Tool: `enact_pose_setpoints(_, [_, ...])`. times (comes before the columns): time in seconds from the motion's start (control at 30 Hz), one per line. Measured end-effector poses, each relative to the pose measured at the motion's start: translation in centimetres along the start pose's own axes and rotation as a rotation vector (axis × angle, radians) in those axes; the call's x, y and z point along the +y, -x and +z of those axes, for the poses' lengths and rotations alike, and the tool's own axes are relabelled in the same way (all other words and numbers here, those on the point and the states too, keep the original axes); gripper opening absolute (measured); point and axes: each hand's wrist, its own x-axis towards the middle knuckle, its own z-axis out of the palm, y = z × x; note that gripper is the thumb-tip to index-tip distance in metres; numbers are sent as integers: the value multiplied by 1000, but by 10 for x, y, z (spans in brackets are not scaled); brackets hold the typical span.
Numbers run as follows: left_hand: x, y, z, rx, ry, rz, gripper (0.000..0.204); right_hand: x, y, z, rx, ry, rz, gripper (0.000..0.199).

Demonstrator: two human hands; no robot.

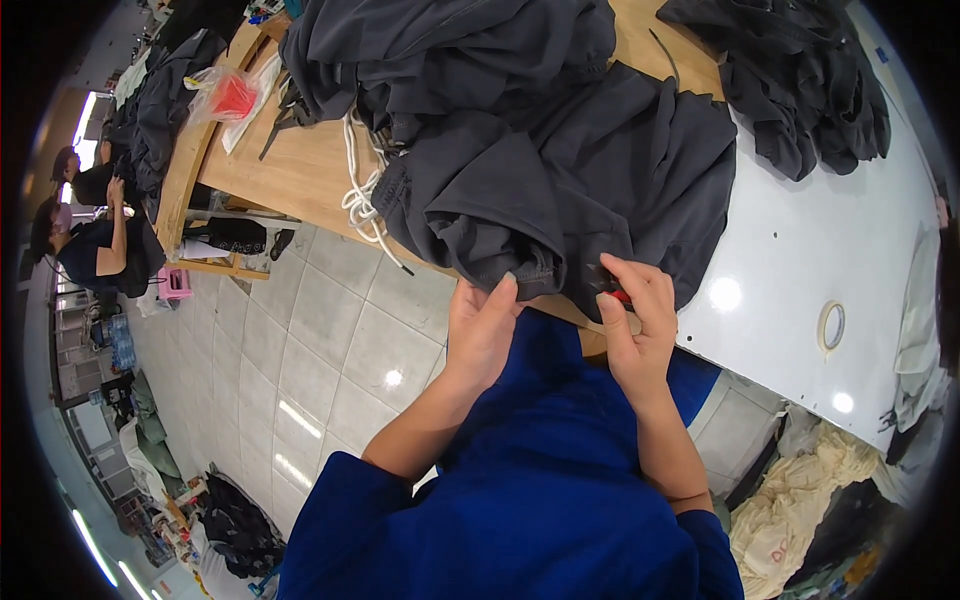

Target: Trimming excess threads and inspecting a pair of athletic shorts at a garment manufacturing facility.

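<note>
A dark grey garment (570, 170) lies bunched on the wooden table (300, 165), its hem hanging over the near edge. My left hand (482, 325) pinches that hem from below, thumb on the fabric. My right hand (635, 315) grips the hem a little to the right and holds a small red and black tool (612, 290) against the cloth; most of the tool is hidden by my fingers. White drawstring cord (362, 195) trails from the garment's left side over the table edge.
More dark garments (810, 80) are heaped at the back and right. A roll of tape (831, 326) lies on the white tabletop (800, 270). A plastic bag with something red (225, 95) sits far left. Cream cloth (800, 500) is piled lower right. Another person (95, 245) sits far left.
</note>
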Motion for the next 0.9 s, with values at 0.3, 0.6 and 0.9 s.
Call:
enact_pose_setpoints(0.3, [-5, 1, 8, 60, 73, -157, 28, 5, 6, 6, -71, -243, 72, 27])
enact_pose_setpoints(0.6, [-15, 1, 3, 39, 54, -101, 23, 0, 4, 11, 22, 158, -91, 29])
enact_pose_setpoints(0.9, [-11, 0, 6, 37, 73, -149, 17, 1, 4, 13, 25, 162, -125, 31])
